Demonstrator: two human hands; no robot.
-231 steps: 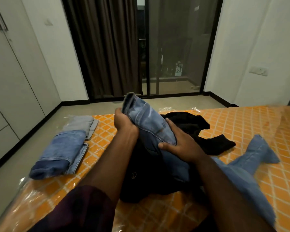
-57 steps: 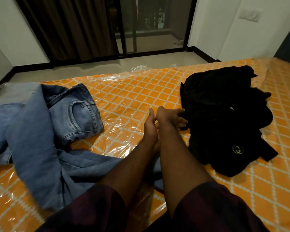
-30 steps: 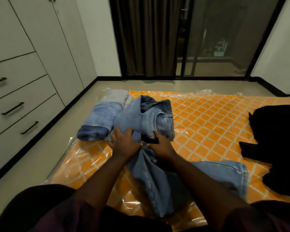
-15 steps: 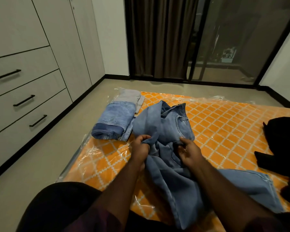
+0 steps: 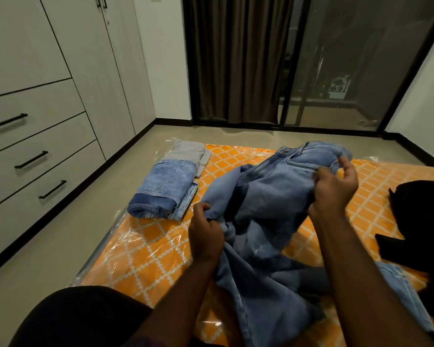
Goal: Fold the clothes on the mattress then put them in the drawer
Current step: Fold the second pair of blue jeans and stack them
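The drawers [image 5: 30, 160] on the left are closed. Two folded pieces [image 5: 166, 191] lie at the far-left corner of the mattress [image 5: 148, 246]. The left hand [image 5: 206, 236] has its fingers curled round a bunch of the loose jeans [image 5: 268, 196] mid-mattress. The right hand [image 5: 333, 191] pinches the cloth by the waistband [image 5: 308, 150]. Black clothes [image 5: 421, 221] wait at right. The step in hand looks like straightening the jeans. Next they need spreading flat, legs matched, before folding.

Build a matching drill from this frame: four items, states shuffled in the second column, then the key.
1 folded jeans
2 loose jeans
3 black clothes
4 drawers

A all shut
B gripped by left hand and right hand
C heaped at the mattress right edge
D stacked near the mattress left edge, untouched

Pairs: 1-D, 2-B, 3-C, 4-A
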